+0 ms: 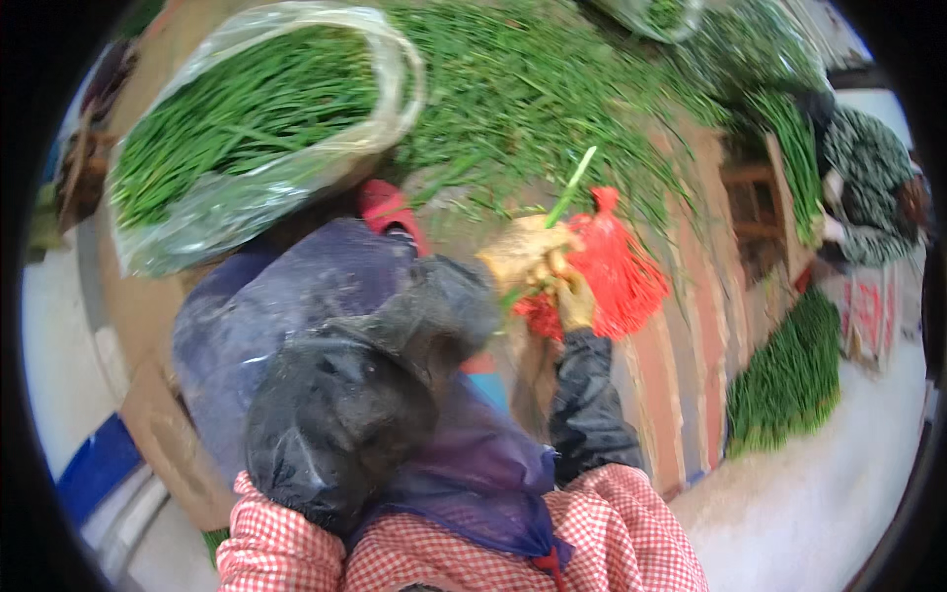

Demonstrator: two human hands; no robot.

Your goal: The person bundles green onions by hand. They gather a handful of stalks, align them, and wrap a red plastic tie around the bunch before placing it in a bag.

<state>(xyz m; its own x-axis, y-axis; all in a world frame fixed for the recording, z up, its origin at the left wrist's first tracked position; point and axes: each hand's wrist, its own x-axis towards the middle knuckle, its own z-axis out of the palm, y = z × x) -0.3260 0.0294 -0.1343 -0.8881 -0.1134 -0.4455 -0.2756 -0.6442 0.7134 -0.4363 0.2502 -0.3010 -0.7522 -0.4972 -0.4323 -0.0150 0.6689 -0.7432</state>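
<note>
My left hand [521, 248], in a yellowish glove and blurred, is closed around a long green stalk [572, 185] with a pale upper end; some green shows below the hand. Close against it, my right hand [575, 296], also gloved, has bent fingers; whether it grips anything cannot be told. Just right of both hands lies a bundle of red plastic strands or strips [618, 270], tied at its top. More red strands [540, 314] show beneath my hands. Black sleeve covers are on both forearms.
An open clear plastic bag [270, 200] of long green leafy stalks stands at upper left. Loose green leaves [533, 96] cover the ground ahead. At right are a wooden crate-like thing [784, 200], a green bunch [784, 377] and another person [869, 185] bending near more stalks.
</note>
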